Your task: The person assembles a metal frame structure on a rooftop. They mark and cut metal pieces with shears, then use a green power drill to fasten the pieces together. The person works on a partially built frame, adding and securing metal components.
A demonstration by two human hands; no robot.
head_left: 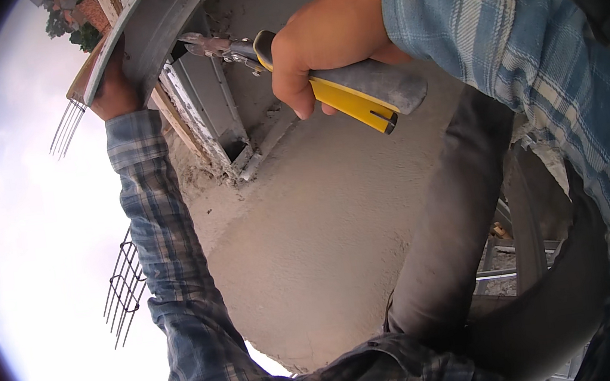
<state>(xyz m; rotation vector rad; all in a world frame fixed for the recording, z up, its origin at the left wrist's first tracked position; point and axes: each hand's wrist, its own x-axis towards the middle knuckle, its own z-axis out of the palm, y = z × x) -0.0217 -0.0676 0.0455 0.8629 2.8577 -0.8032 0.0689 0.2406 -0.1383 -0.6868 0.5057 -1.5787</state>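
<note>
My right hand (329, 37) is closed around the grey and yellow handles of tin snips (355, 106). The metal jaws point left, at the edge of a curved-looking grey metal channel (145, 39). Whether they bite into the metal or only meet its edge, I cannot tell. At the upper left my left hand (116, 84) grips this channel from its outer side. Part of its fingers is hidden behind the metal.
An upright metal stud (214, 103) and a wooden strip (180, 122) stand below the channel. Rough grey concrete (310, 235) fills the middle. Rebar (126, 286) sticks out at the left against the sky. My leg (448, 227) crosses the lower right, near metal framing (502, 266).
</note>
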